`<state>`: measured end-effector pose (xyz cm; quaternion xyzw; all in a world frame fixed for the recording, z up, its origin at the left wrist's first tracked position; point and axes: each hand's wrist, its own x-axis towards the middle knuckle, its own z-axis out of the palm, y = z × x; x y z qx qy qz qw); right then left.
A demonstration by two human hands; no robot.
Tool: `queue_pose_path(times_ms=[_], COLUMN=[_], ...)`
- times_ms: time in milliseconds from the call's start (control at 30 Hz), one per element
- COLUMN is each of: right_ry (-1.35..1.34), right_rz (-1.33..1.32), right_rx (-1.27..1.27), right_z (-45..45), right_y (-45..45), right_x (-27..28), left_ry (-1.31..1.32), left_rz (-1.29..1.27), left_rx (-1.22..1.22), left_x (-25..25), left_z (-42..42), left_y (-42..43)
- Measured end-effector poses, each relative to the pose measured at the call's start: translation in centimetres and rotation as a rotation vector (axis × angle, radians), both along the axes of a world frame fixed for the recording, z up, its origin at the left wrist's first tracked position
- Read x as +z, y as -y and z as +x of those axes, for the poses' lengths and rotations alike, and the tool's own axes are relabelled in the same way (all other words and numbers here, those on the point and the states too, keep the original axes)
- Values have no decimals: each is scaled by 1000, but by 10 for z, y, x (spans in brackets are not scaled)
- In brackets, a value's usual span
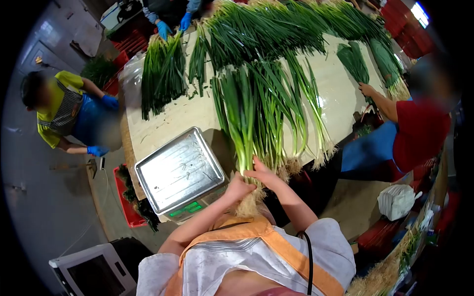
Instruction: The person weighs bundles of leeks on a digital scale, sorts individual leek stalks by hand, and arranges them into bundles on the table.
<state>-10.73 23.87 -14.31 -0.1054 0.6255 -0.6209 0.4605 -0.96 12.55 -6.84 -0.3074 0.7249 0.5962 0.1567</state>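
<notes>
A bunch of green onions (242, 113) is held between my two hands, its pale stems gripped low and its green tops pointing away over the table. My left hand (239, 188) wraps the stems just above the hairy roots (251, 202). Slightly higher, my right hand (261, 173) closes round the same stems from the right. More loose green onions (276, 108) lie on the table just beyond and to the right, roots toward me. Left of the bunch stands a weighing scale with a metal tray (180, 167), only small scraps on it, and a lit green display (185, 209).
A large heap of green onions (261, 29) covers the far side of the pale table (153, 130). A person in blue gloves (164, 29) handles some there. Another person in yellow (69, 108) stands left; one in red (419, 133) works at right. A red crate (127, 197) sits below left.
</notes>
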Motion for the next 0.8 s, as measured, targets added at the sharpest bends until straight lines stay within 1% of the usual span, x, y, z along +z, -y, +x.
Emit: queue_pose_path(times_ms=[33,67,133,167,233,333,367,433,467,500,533,600,633,667,700,733,800], right_ry=[-55,45,291,364,513,472,430,407,387,359,350,241,181,114,-89,-293,-561], right_rz=[101,17,-6,-23,-54,-74,-30,-164,-234,-146,-195,-218,-171,-143,-216,-288,-102], right_rx=[-14,-60,-190,-222,-286,-296,-320,-206,-146,-101,-73,120,220,278,367,453,647], right_z=[3,5,3,1,-3,-10,-9,-9,-12,-9,-3,4,9,17,22,27,33], right_y=[13,18,19,15,9,13,16,21,26,33,39,54,64,76,90,103,122], right_x=[23,32,19,14,22,45,80,84,88,113,115,132,144,133,126,128,148], left_ry=[-168,1,2,-59,-177,-428,-405,-543,-615,-675,-712,-762,-766,-767,-763,-807,-916], left_rz=[-246,-282,-495,-439,-322,-288,-256,-442,-496,-557,-630,-896,-1048,-1203,-1360,-1456,-1593], left_rx=[-229,-306,-382,-417,-486,-427,-275,-118,-83,11,16,4,-21,-43,-63,-70,-51], left_x=[-5,-7,-2,2,30,56,54,62,60,68,64,65,64,61,55,43,30], left_z=[1,2,6,8,13,20,27,38,42,48,54,67,75,84,93,102,117], left_y=[-3,-7,-14,-12,-6,17,23,47,62,71,86,104,111,117,124,132,138])
